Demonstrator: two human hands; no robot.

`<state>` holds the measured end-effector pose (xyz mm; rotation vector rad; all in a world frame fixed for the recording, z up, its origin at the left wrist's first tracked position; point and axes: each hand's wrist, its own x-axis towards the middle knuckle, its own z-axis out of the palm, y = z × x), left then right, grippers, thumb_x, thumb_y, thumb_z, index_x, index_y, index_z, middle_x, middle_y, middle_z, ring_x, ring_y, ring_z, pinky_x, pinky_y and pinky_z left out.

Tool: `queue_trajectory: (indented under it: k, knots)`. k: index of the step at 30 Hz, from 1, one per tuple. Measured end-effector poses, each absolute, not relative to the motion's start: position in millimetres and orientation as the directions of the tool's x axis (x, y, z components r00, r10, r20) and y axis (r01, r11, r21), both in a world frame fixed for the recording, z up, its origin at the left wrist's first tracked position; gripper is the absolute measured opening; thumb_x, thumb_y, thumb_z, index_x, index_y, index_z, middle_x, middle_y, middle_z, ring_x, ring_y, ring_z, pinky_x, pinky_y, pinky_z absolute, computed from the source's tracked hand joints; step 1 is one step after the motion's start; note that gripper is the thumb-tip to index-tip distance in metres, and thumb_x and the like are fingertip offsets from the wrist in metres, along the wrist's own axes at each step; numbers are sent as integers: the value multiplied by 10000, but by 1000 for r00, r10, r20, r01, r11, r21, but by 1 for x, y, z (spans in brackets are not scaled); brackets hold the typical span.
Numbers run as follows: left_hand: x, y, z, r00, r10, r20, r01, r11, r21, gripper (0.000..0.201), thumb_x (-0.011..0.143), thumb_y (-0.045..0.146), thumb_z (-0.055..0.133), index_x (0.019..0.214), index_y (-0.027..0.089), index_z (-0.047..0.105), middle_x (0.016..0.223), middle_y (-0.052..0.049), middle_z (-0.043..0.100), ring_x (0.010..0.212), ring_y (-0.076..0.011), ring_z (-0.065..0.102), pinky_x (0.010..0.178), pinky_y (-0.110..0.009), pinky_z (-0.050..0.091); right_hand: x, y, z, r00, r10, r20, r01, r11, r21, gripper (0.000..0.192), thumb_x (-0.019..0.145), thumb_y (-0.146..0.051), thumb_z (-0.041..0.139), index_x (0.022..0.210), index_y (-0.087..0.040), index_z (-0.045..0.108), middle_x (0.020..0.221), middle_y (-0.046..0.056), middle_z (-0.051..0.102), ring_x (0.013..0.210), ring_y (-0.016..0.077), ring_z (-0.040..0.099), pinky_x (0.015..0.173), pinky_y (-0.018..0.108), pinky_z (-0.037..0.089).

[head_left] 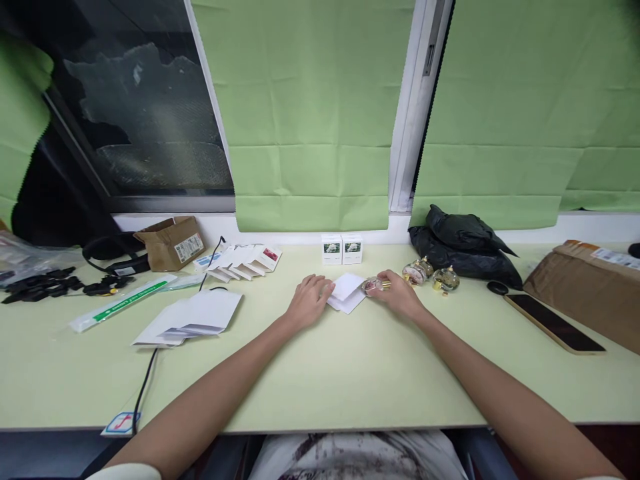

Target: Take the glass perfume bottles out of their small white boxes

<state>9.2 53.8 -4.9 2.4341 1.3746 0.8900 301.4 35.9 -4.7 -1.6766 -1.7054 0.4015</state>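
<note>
pinching a small glass bottle [373,286], the right hand [400,293] holds it beside the white carton [347,291] under the left hand's [309,301] curled fingers.

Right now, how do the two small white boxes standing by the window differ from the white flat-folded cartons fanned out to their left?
The two small white boxes stand upright, assembled, side by side; the white flat-folded cartons lie collapsed and overlapping. The boxes show green picture labels; one carton shows a red one. Both are white card.

Matt white paper box [347,292]; clear glossy glass bottle [373,286] with shiny gold metal; smooth matt green table [320,373].
</note>
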Motion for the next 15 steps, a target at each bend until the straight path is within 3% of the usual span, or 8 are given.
queue_trajectory:
  k: [3,6,9,12,15]
  knots:
    - [15,55,-8,346,869,355,682,-493,540,491,1079,535,336,1139,234,720,1245,-86,723,1289,-303,551,1102,-449,391,305,39,-11,72,968,239,740,108,-664,619,767,-585,782,1240,-213,637,1254,124,723,1142,306,674,890,374,498]
    - [22,56,-12,287,901,326,657,-433,617,457,989,572,533,1154,189,720,1311,-137,699,1357,-362,499,1148,-494,342,307,44,-19,31,978,208,736,118,-667,604,752,-594,792,1204,-227,633,1182,103,740,1068,287,692,834,354,501]
    - [27,55,-12,272,916,295,595,-401,697,407,964,512,583,1162,183,716,1309,-141,704,1355,-352,518,1149,-472,352,308,47,-24,-12,978,206,729,150,-668,591,749,-594,795,1190,-239,626,1154,82,746,1033,271,692,801,334,497]
    - [26,56,-8,270,932,243,527,-355,772,367,967,444,574,1210,186,669,1205,-127,749,1128,-297,672,973,-409,496,307,47,-24,-19,977,210,735,156,-660,589,754,-589,790,1195,-237,621,1181,88,739,1045,272,686,801,331,494]
    - [23,59,-6,267,949,170,457,-280,844,375,942,363,602,1268,178,597,1058,-101,787,895,-245,729,779,-342,544,306,45,-22,-5,977,215,746,147,-650,571,770,-574,775,1202,-232,622,1196,98,734,1061,279,682,809,336,490]
